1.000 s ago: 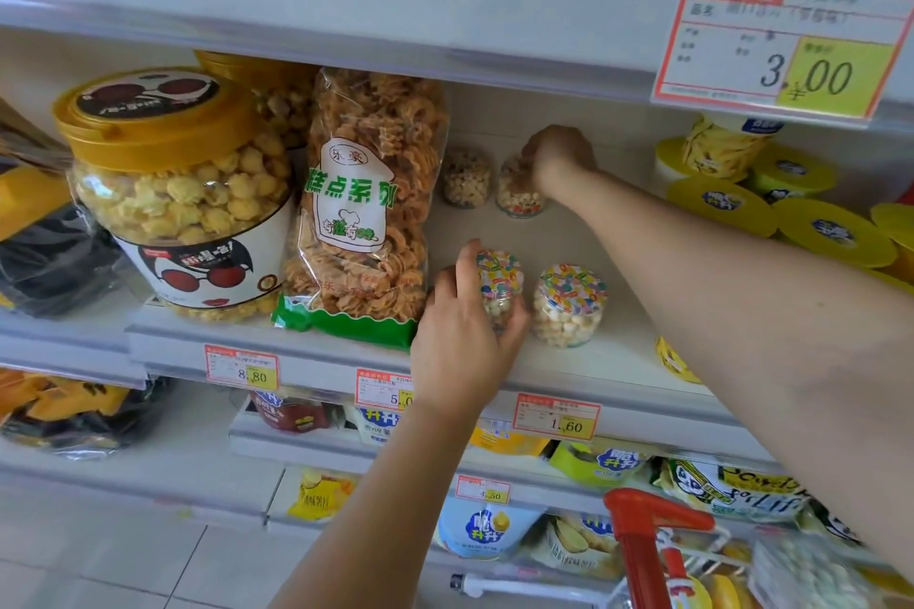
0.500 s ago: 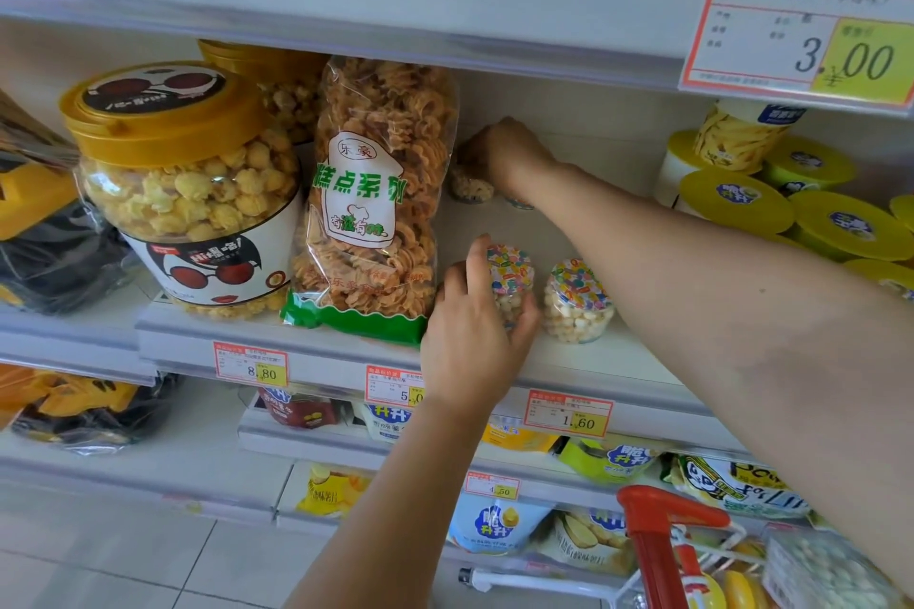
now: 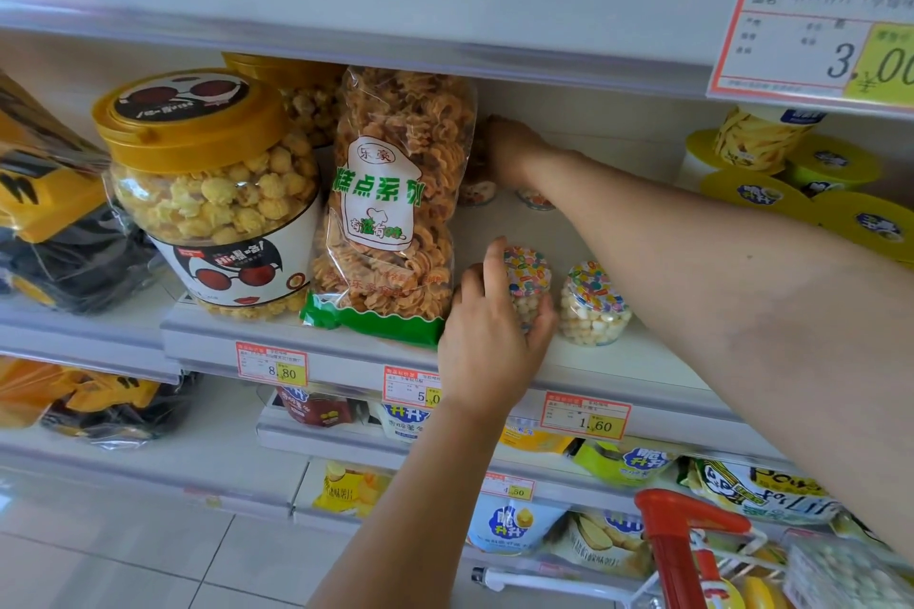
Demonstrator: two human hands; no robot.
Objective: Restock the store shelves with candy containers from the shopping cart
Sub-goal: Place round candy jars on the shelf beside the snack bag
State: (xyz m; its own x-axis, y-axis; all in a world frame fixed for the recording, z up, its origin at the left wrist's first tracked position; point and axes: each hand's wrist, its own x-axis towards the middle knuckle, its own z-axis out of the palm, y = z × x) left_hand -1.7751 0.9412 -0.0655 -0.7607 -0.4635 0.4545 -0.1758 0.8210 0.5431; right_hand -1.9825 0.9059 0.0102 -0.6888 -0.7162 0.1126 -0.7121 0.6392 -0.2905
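Jar (image 3: 528, 271) (pale candy balls) in left hand (image 3: 489, 341).

left hand (image 3: 494, 341) curling fingers round candy jar (image 3: 528, 274), forearm angling upward | right hand (image 3: 509, 146) reaching deep forward, arm stretching leftward, grip unclear

left hand (image 3: 487, 346): bare, slim, seen from the back; the knuckles show as soft bumps and the thumb is long and narrow.
left forearm (image 3: 395, 509): bare all the way to the lower edge of the view, slender and smooth, narrowing a little at the wrist.
right hand (image 3: 509, 146): bare, seen from the back, with a rounded knuckle ridge; its fingers are hidden.
right forearm (image 3: 717, 272): bare up to the right edge of the view, smooth, looking very broad where it comes close to the wide-angle lens.
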